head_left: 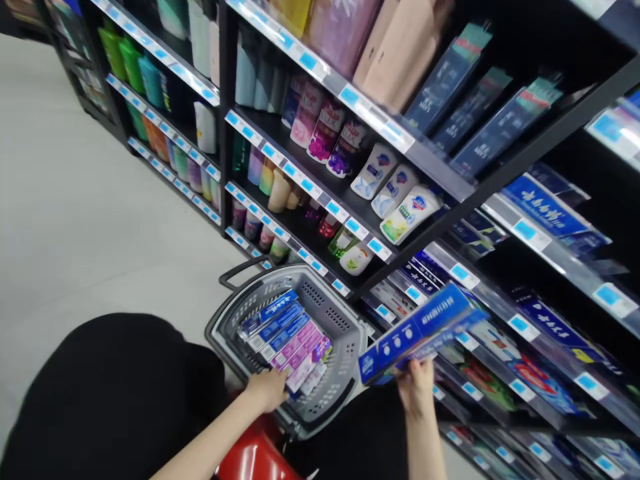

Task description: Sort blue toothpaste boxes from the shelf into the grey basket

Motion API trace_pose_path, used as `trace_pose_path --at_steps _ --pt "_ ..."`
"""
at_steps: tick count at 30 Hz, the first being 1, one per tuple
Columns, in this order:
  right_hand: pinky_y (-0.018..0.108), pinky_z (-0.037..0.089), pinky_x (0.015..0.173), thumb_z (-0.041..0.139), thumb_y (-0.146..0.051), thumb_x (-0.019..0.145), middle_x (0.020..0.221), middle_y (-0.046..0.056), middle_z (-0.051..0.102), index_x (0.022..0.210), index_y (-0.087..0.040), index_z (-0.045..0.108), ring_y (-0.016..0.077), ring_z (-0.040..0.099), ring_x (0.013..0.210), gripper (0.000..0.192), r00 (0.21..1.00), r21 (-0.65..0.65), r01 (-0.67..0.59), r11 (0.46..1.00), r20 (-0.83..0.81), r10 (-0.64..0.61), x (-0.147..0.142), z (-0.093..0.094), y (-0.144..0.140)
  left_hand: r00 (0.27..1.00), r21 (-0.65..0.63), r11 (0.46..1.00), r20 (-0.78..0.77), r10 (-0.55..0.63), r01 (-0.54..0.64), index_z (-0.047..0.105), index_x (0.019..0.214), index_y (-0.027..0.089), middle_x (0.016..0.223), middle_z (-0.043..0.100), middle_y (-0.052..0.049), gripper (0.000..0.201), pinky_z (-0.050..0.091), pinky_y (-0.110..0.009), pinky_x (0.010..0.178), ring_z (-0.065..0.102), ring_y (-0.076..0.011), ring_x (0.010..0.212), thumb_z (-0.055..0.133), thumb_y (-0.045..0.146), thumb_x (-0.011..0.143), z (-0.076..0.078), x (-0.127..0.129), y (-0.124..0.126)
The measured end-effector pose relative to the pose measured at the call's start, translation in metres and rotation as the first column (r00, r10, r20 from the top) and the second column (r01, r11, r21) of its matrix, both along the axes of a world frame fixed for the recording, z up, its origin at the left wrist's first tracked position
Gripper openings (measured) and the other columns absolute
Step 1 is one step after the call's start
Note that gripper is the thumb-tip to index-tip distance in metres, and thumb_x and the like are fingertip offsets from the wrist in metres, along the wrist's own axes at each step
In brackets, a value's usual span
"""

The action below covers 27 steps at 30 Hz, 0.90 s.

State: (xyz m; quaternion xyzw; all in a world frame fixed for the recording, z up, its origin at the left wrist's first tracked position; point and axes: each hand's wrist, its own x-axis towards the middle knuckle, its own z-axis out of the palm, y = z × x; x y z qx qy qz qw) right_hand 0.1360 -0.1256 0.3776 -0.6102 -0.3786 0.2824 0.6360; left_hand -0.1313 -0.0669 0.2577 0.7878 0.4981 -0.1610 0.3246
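My right hand (pixel 417 387) grips a long blue toothpaste box (pixel 417 330), raised and tilted in front of the shelves, to the right of the basket. A grey plastic shopping basket (pixel 345 320) is below me, its handle lying out at the far left corner. Inside, several blue toothpaste boxes (pixel 275 320) and pink-purple boxes (pixel 300 343) lie side by side in a row. My left hand (pixel 269 390) reaches over the near rim, fingers curled at the near end of the pink-purple boxes. Its fingertips are partly hidden, so what they hold is unclear.
Black shelves with price tags run along the right and far side. They hold shampoo and body wash bottles (pixel 327 130), white pump-free bottles (pixel 410 213) and more toothpaste boxes (pixel 555 207). Something red and glossy (pixel 257 460) sits below the basket. Grey floor (pixel 100 220) lies left.
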Motion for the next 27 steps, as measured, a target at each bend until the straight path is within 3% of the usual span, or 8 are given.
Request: trace_pose_path --at_steps 3,7,13,17,22,27 --pt "0.041 0.054 0.075 0.063 -0.069 0.066 0.084 0.004 0.07 0.095 -0.023 0.06 0.0236 0.067 0.079 0.055 0.957 -0.155 -0.086 0.984 -0.289 0.038 -0.036 -0.04 0.011 1.0 -0.023 1.0 -0.019 0.002 -0.003 0.053 0.132 0.012 0.131 0.057 -0.022 0.053 0.047 -0.052 0.093 0.056 -0.0382 0.118 0.05 0.03 0.082 0.003 0.0 -0.001" --pt "0.043 0.052 0.088 0.059 -0.065 0.07 0.097 0.008 0.07 0.105 -0.019 0.058 0.0245 0.067 0.094 0.058 0.913 -0.221 -0.078 0.972 -0.407 -0.019 -0.06 -0.084 0.025 0.999 -0.055 0.998 -0.039 0.022 -0.024 0.054 0.13 0.015 0.13 0.058 -0.02 0.051 0.048 -0.049 0.093 0.056 -0.0367 0.119 0.052 0.032 0.082 -0.004 -0.003 -0.002" --pt "0.038 0.053 0.084 0.079 -0.046 0.055 0.088 0.004 0.07 0.098 -0.018 0.058 0.0202 0.067 0.083 0.056 0.859 -0.295 0.045 0.955 -0.476 -0.187 -0.045 -0.137 0.031 0.997 -0.11 0.994 -0.071 0.023 -0.03 0.05 0.134 0.012 0.132 0.055 -0.024 0.056 0.048 -0.051 0.093 0.054 -0.0383 0.12 0.051 0.037 0.084 -0.014 -0.001 -0.002" --pt "0.037 0.055 0.078 0.082 -0.041 0.053 0.082 0.002 0.071 0.089 -0.017 0.061 0.0186 0.066 0.077 0.048 0.785 -0.3 0.108 0.948 -0.56 -0.267 -0.031 -0.157 0.038 0.996 -0.142 0.989 -0.083 0.017 -0.029 0.05 0.134 0.014 0.132 0.056 -0.023 0.056 0.048 -0.049 0.093 0.056 -0.037 0.118 0.052 0.038 0.083 -0.015 0.004 -0.001" --pt "0.038 0.057 0.075 0.084 -0.038 0.052 0.083 0.001 0.072 0.088 -0.019 0.065 0.0196 0.067 0.077 0.045 0.702 -0.357 0.051 0.933 -0.652 -0.288 -0.042 -0.173 0.041 0.996 -0.159 0.986 -0.077 0.033 -0.045 0.051 0.133 0.016 0.134 0.055 -0.021 0.055 0.047 -0.048 0.094 0.054 -0.0376 0.121 0.054 0.038 0.083 -0.017 0.006 -0.001" --pt "0.04 0.057 0.077 0.086 -0.036 0.051 0.08 0.003 0.072 0.087 -0.017 0.066 0.0218 0.068 0.077 0.045 0.704 -0.385 -0.03 0.922 -0.664 -0.254 -0.055 -0.177 0.041 0.996 -0.155 0.984 -0.02 0.082 -0.084 0.056 0.126 0.012 0.131 0.056 -0.026 0.051 0.046 -0.053 0.092 0.054 -0.042 0.119 0.057 0.035 0.081 -0.02 0.003 -0.002"
